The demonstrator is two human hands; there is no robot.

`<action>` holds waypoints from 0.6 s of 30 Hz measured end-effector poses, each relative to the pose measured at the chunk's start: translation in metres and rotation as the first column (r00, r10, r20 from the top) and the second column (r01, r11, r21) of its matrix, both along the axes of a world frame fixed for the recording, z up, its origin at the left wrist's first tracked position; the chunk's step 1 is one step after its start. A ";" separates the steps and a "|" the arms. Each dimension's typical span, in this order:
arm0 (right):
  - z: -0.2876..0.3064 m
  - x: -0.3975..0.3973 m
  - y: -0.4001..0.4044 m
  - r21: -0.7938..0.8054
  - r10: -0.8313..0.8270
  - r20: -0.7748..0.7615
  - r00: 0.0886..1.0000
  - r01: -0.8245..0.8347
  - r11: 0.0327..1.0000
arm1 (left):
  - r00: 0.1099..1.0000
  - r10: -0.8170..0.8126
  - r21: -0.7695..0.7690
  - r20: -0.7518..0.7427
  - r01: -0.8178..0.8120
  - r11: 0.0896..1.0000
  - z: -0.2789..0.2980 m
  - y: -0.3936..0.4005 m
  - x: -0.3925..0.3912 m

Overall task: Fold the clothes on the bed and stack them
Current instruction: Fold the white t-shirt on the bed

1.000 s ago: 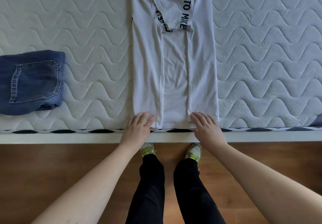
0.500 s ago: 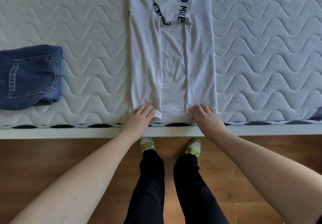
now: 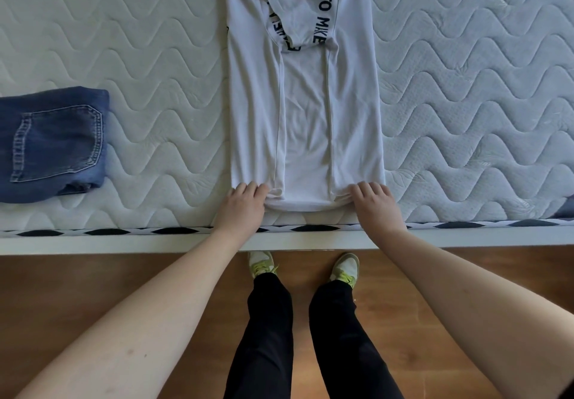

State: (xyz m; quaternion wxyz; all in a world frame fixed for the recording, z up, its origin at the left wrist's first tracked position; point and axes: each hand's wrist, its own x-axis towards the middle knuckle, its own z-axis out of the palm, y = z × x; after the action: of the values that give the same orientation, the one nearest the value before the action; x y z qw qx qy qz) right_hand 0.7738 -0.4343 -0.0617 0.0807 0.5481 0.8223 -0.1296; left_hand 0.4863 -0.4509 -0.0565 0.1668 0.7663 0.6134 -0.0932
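Quilted white mattress on a bed, wooden floor below its near edge. A white T-shirt, both sides folded inward, lies lengthwise at the centre, hem toward the person. Left hand pinches the hem's left corner; right hand pinches the right corner, each grip clamped on cloth that is bunched there. Folded blue jeans lie well apart at left.

White shirt with black lettering, blue denim jeans, white wave-quilted mattress, brown floor.
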 end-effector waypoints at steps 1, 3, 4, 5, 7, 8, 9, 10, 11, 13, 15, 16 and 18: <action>0.000 0.000 0.003 -0.023 -0.017 -0.013 1.000 0.017 1.000 | 1.000 0.001 -0.004 0.015 -0.001 1.000 -0.001 0.002 0.000; 0.000 0.001 0.006 -0.030 -0.038 -0.036 0.999 0.037 0.999 | 0.999 -0.008 -0.007 0.034 0.008 1.000 -0.003 0.005 -0.001; 0.001 0.003 0.008 -0.017 -0.051 -0.051 0.997 0.050 0.999 | 0.999 -0.024 -0.012 0.035 0.025 1.000 -0.004 0.005 -0.001; 0.003 0.004 0.010 0.000 -0.056 -0.068 0.996 0.056 0.998 | 0.998 -0.049 -0.025 0.027 0.049 0.998 -0.004 0.005 -0.002; 0.006 0.006 0.014 0.026 -0.047 -0.106 0.993 0.050 0.998 | 0.994 -0.105 -0.065 -0.022 0.104 0.992 -0.004 0.001 -0.005; 0.007 0.008 0.016 0.025 -0.039 -0.121 0.992 0.043 0.999 | 0.991 -0.127 -0.068 -0.046 0.123 0.990 -0.004 -0.001 -0.007; 0.008 0.008 0.017 0.021 -0.027 -0.135 0.991 0.030 0.999 | 0.988 -0.142 -0.055 -0.065 0.138 0.989 -0.003 -0.004 -0.009; 0.009 0.010 0.016 0.026 -0.008 -0.142 0.990 0.012 1.000 | 0.986 -0.149 -0.037 -0.079 0.147 0.988 -0.003 -0.007 -0.011; 0.009 0.011 0.015 0.035 0.016 -0.134 0.991 -0.012 0.999 | 0.985 -0.150 -0.016 -0.085 0.149 0.989 -0.002 -0.008 -0.011; 0.010 0.014 0.010 -0.003 0.083 -0.069 0.994 -0.083 0.997 | 0.985 -0.151 0.036 -0.086 0.154 0.987 0.000 -0.011 -0.011; 0.011 0.018 0.007 -0.081 0.138 0.020 0.990 -0.136 0.987 | 0.981 -0.166 0.083 -0.096 0.174 0.981 0.000 -0.012 -0.011; 0.012 0.018 0.005 -0.100 0.149 0.048 0.988 -0.144 0.985 | 0.979 -0.175 0.099 -0.102 0.185 0.978 0.001 -0.013 -0.011; 0.012 0.019 0.000 -0.054 0.160 0.078 0.984 -0.156 0.986 | 0.970 -0.199 0.108 -0.138 0.215 0.971 0.002 -0.016 -0.011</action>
State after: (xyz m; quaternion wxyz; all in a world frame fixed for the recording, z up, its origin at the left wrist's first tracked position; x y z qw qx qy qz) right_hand 0.7925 -0.4348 -0.0493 0.1375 0.4839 0.8559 -0.1197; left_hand 0.4750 -0.4670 -0.0548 0.0698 0.8275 0.5439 -0.1208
